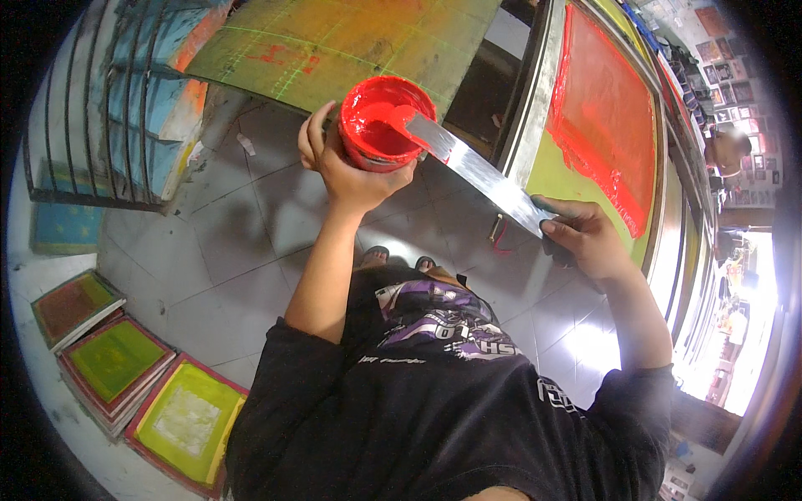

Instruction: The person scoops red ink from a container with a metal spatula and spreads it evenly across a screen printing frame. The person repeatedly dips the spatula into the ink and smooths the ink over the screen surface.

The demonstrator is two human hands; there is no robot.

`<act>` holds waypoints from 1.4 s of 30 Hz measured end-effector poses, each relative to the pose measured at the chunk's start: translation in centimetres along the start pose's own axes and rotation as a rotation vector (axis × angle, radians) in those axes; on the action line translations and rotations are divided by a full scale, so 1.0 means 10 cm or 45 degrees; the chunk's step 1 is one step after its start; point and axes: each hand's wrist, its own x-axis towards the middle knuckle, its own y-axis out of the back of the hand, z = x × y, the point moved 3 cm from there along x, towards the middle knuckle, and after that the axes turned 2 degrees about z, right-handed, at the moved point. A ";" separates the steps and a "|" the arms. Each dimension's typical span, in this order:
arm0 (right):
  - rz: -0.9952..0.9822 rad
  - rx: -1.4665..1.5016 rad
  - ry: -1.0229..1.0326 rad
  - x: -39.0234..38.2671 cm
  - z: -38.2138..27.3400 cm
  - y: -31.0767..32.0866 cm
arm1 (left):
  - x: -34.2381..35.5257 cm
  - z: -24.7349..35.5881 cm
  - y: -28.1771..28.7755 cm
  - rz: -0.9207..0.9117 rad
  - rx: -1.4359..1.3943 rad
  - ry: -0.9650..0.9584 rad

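My left hand [355, 179] is wrapped round a tub of red ink [376, 154] and holds it up with its mouth toward me. Thick red ink coats the tub's inner wall and rim. My right hand [576, 234] grips one end of a long flat metal spatula [489, 177]. The other end of the blade, smeared red, rests at the tub's rim over the ink. To the right lies a framed printing screen [543, 92], its yellow-green mesh largely covered by a wet red ink layer [606, 100].
A stained board [334, 50] with green grid lines extends behind the tub. Several framed screens [117, 359] lean at the lower left, below a metal rack [100, 108]. A small tool with a red cord [498, 230] is on the tiled floor [225, 267]. Another person [728, 152] is at the far right.
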 end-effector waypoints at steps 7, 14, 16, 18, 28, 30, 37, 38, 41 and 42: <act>0.055 -0.250 0.033 -0.12 0.04 0.15 | -0.01 -0.03 0.00 0.013 -0.068 0.010; 0.053 -0.168 -0.060 -0.33 0.00 0.23 | -0.01 -0.04 0.00 0.020 -0.060 -0.009; 0.046 -0.128 -0.079 -0.36 0.00 0.24 | -0.02 -0.05 -0.01 0.028 -0.062 -0.017; 0.055 -0.119 -0.088 -0.41 -0.03 0.24 | -0.01 -0.06 -0.02 0.029 -0.052 -0.034; 0.135 0.161 0.107 -0.49 0.20 0.31 | -0.01 -0.03 0.00 0.032 -0.029 -0.035; 0.150 0.370 0.270 -0.49 0.16 0.25 | -0.01 -0.01 -0.01 0.029 0.001 -0.029; -0.405 0.738 0.422 -0.15 0.32 -0.10 | -0.03 -0.01 -0.10 0.054 -0.033 0.058; -0.453 0.807 0.428 -0.10 0.35 -0.14 | -0.04 -0.03 -0.10 0.075 -0.052 0.077; -0.544 0.921 0.500 0.05 0.41 -0.24 | -0.05 -0.05 -0.13 0.113 -0.063 0.076; -0.529 0.915 0.554 0.09 0.43 -0.26 | -0.06 -0.05 -0.13 0.114 -0.056 0.067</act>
